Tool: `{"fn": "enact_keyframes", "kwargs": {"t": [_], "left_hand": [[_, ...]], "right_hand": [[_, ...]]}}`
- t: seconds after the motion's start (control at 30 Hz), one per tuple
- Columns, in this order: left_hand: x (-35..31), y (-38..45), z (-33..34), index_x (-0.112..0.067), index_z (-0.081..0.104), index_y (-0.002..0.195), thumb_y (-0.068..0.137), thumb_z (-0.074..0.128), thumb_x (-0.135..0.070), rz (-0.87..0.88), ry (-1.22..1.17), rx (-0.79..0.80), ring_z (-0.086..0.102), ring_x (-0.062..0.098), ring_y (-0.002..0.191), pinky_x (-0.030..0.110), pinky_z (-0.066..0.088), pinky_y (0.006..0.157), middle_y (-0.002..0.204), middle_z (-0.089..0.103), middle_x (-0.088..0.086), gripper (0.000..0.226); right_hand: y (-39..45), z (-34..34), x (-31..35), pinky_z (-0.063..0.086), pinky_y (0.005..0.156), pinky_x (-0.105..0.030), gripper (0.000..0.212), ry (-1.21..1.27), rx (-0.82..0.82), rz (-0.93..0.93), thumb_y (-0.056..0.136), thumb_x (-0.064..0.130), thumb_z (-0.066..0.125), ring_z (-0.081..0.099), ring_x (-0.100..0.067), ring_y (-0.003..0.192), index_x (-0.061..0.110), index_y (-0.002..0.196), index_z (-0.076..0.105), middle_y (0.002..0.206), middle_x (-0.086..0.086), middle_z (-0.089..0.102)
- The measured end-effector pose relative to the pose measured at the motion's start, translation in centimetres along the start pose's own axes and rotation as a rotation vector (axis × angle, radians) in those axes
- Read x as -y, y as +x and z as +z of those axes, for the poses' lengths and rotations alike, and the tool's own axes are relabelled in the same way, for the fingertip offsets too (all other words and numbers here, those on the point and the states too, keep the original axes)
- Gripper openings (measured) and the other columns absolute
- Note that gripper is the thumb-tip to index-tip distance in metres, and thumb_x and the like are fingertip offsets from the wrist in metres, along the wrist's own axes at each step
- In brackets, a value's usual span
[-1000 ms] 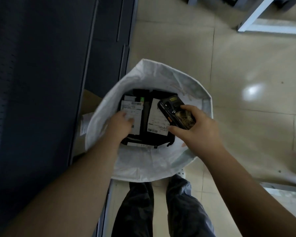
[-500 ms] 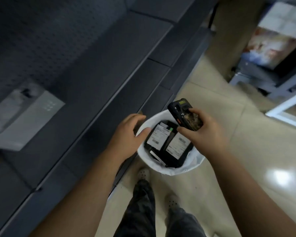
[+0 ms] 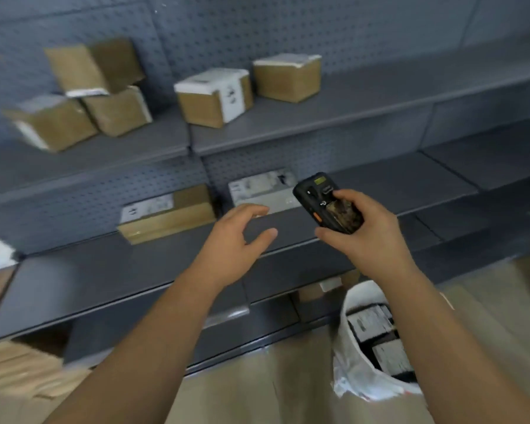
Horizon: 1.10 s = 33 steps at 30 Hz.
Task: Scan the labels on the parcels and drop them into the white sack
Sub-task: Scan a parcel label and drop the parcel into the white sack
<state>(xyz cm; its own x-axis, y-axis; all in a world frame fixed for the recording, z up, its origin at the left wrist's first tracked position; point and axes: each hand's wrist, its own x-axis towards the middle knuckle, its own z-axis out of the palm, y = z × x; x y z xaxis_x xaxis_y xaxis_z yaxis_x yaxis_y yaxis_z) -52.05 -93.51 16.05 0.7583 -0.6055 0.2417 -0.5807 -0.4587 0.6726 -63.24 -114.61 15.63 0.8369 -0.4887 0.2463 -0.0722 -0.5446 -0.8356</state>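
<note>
Sack point(image 3: 354, 371) first, nearest you: the white sack stands on the floor at lower right, its mouth open, with at least two labelled dark parcels point(image 3: 380, 341) lying inside. A second ago you were bent over it, left fingers on those parcels; now your head has lifted to the grey shelving point(image 3: 318, 139), so that drop looks finished and the next pick is starting.

Your left hand point(image 3: 236, 240) reaches forward empty, fingers spread and loosely curved, just short of the middle shelf. Your right hand point(image 3: 364, 237) is wrapped around one black handheld scanner point(image 3: 328, 203), thumb on its face.

Beyond your hands, the middle shelf holds two parcels: a flat brown box point(image 3: 169, 215) and a grey flat packet point(image 3: 263, 191) (partly behind the scanner).

Farthest, the upper shelf carries five brown cartons point(image 3: 214, 96), three bunched at left, two toward the centre.

A white-and-brown shape at the far left edge is too blurred to count.
</note>
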Motion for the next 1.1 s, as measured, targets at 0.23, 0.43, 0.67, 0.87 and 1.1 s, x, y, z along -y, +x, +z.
{"fn": "enact_keyframes", "kwargs": {"t": [0.23, 0.43, 0.67, 0.87, 1.1], "left_hand": [[7.2, -14.8, -13.5, -0.023, 0.061, 0.126, 0.091, 0.065, -0.036, -0.156, 0.079, -0.229, 0.047, -0.003, 0.115, 0.018, 0.038, 0.102, 0.124, 0.056, -0.016, 0.038], [14.5, -32.4, -25.5, -0.021, 0.062, 0.124, 0.090, 0.068, -0.033, -0.378, 0.177, -0.445, 0.048, -0.005, 0.111, 0.017, 0.039, 0.096, 0.124, 0.058, -0.011, 0.037], [19.0, -47.6, -36.5, -0.027, 0.058, 0.128, 0.089, 0.064, -0.043, -0.595, 0.272, -0.657, 0.050, -0.003, 0.116, 0.025, 0.043, 0.102, 0.123, 0.057, -0.018, 0.042], [22.8, -56.9, -43.0, -0.023, 0.056, 0.131, 0.092, 0.064, -0.036, -0.776, 0.288, -0.798, 0.040, -0.014, 0.103, -0.001, 0.031, 0.088, 0.121, 0.052, -0.017, 0.042], [30.7, -64.3, -52.2, -0.023, 0.056, 0.132, 0.092, 0.063, -0.039, -0.967, 0.353, -0.913, 0.050, 0.006, 0.122, 0.032, 0.041, 0.106, 0.130, 0.058, -0.010, 0.043]], "right_hand": [[-6.3, 13.6, 11.8, 0.051, 0.096, -0.031, 0.065, 0.038, 0.208, -0.179, 0.067, 0.039, 0.087, 0.059, -0.005, 0.107, 0.038, 0.126, 0.060, 0.117, 0.015, 0.062], [-15.5, 27.8, 22.5, 0.048, 0.087, -0.021, 0.060, 0.107, 0.422, -0.298, 0.067, 0.034, 0.089, 0.059, 0.001, 0.100, 0.045, 0.118, 0.059, 0.109, 0.022, 0.062], [-23.6, 41.3, 34.4, 0.038, 0.073, -0.003, 0.060, 0.142, 0.699, -0.463, 0.070, 0.031, 0.088, 0.052, 0.011, 0.096, 0.040, 0.122, 0.060, 0.107, 0.021, 0.057], [-28.9, 52.9, 42.4, 0.047, 0.079, -0.016, 0.056, 0.203, 0.871, -0.566, 0.070, 0.031, 0.087, 0.057, 0.005, 0.095, 0.043, 0.116, 0.059, 0.099, 0.026, 0.059], [-33.4, 68.9, 49.9, 0.042, 0.074, -0.007, 0.059, 0.287, 1.032, -0.608, 0.067, 0.032, 0.090, 0.059, 0.009, 0.090, 0.044, 0.116, 0.060, 0.101, 0.024, 0.062]]}}
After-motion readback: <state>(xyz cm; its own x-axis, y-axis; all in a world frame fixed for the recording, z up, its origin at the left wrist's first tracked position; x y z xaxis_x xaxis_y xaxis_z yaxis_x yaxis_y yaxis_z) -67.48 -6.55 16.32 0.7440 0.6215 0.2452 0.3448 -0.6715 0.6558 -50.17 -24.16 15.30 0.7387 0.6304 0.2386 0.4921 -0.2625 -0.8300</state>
